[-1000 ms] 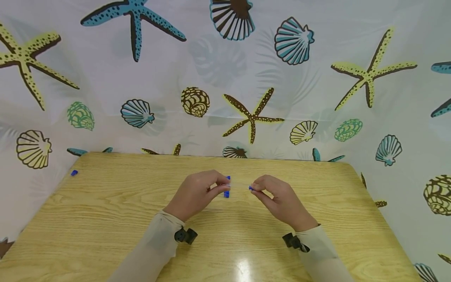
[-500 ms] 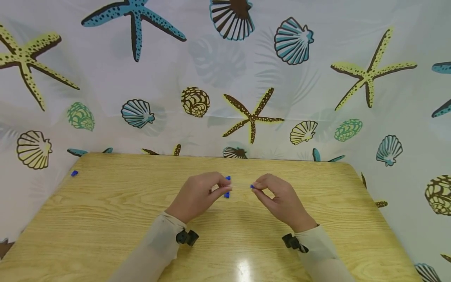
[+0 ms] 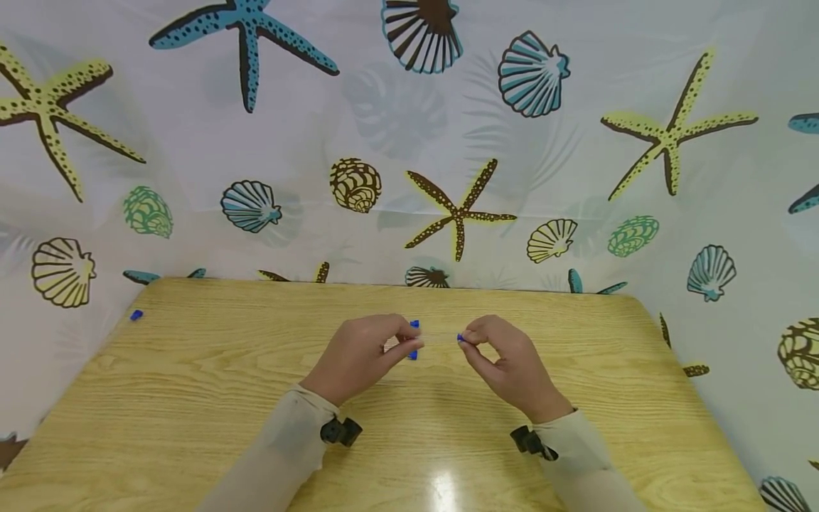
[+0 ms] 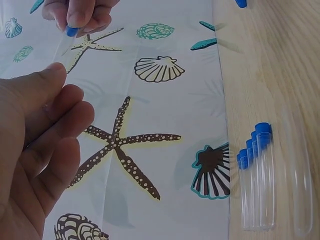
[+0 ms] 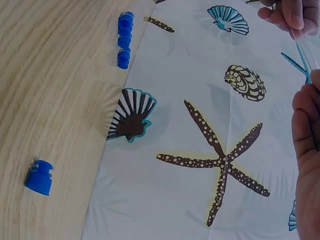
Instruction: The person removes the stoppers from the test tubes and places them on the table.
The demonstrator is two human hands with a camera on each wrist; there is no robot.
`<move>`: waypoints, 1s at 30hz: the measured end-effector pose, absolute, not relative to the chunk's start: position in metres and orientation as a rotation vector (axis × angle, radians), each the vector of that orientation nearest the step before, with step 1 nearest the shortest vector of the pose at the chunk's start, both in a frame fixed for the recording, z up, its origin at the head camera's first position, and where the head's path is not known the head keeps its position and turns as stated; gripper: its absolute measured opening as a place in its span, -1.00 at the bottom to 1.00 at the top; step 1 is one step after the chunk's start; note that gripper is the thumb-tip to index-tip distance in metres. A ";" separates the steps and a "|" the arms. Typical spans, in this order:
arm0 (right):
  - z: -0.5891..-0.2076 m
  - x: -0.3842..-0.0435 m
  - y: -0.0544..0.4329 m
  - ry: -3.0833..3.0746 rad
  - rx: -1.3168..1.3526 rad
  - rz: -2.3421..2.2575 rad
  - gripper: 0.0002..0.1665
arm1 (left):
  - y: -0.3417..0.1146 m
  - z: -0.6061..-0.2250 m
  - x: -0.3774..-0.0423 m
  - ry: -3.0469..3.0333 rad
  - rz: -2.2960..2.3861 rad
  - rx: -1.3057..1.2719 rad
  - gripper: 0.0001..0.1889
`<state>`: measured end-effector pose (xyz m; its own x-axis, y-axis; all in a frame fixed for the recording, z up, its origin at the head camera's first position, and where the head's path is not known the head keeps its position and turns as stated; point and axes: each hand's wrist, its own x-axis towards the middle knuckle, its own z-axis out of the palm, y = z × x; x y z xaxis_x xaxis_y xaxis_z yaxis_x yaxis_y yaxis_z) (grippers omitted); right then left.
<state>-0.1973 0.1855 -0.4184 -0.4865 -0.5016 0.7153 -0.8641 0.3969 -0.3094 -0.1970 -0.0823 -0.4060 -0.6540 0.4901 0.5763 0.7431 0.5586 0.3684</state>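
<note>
A clear test tube (image 3: 441,336) is held level between my two hands above the table. My left hand (image 3: 361,352) pinches its left end between thumb and fingers. At its right end, my right hand (image 3: 512,363) pinches a blue cap (image 4: 71,31); whether that cap is fully seated cannot be told. Several capped test tubes (image 4: 256,185) lie side by side on the table, their blue caps (image 3: 414,324) partly hidden behind the left hand in the head view. Beside them, one clear tube (image 4: 299,190) shows no visible cap.
A loose blue cap (image 3: 136,315) lies near the table's far left edge. Another loose cap (image 5: 39,177) is on the table in the right wrist view. Behind the wooden table (image 3: 192,398) hangs a white cloth (image 3: 301,135) printed with shells and starfish.
Both hands have shifted only slightly. The tube and its blue cap have drifted a little to the right, still pinched.
</note>
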 end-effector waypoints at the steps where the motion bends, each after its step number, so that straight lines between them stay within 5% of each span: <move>1: -0.418 -0.197 0.185 -2.136 1.160 0.914 -0.76 | -0.082 -0.406 -0.197 -2.391 -0.846 -0.994 -0.91; 7: -0.416 -0.198 0.188 -2.181 1.242 0.931 -0.97 | -0.085 -0.405 -0.198 -2.386 -0.882 -1.018 -0.95; 14: -0.414 -0.200 0.194 -2.237 1.271 0.932 -0.69 | -0.085 -0.407 -0.199 -2.381 -0.860 -1.068 -0.87; 20: -0.413 -0.201 0.190 -2.168 1.177 0.915 -0.96 | -0.083 -0.405 -0.197 -2.410 -0.843 -0.939 -0.86; 25: -0.415 -0.200 0.186 -2.132 1.128 0.919 -0.79 | -0.080 -0.403 -0.197 -2.423 -0.821 -0.898 -0.89; 30: -0.415 -0.200 0.186 -2.154 1.107 0.919 -0.90 | -0.080 -0.403 -0.197 -2.422 -0.837 -0.903 -0.90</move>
<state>-0.1997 0.1856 -0.4151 -0.5133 -0.4723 0.7166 -0.8441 0.4287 -0.3220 -0.1971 -0.0799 -0.4032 -0.7003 0.4394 0.5626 0.6930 0.6075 0.3881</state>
